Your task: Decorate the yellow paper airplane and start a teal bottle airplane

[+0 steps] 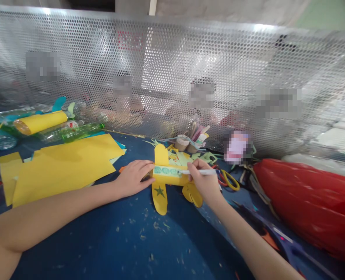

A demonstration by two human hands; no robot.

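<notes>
A yellow paper airplane lies on the blue table, with a green star on its near wing and green circles along its body. My left hand rests on the plane's left end, fingers curled against it. My right hand is closed round a white pen, whose tip touches the plane's body at the row of circles.
Yellow paper sheets lie at the left, with plastic bottles and a yellow roll behind them. Yellow-handled scissors and paper scraps sit right of the plane. A red shiny bag fills the right. A perforated metal screen stands behind, with people beyond it.
</notes>
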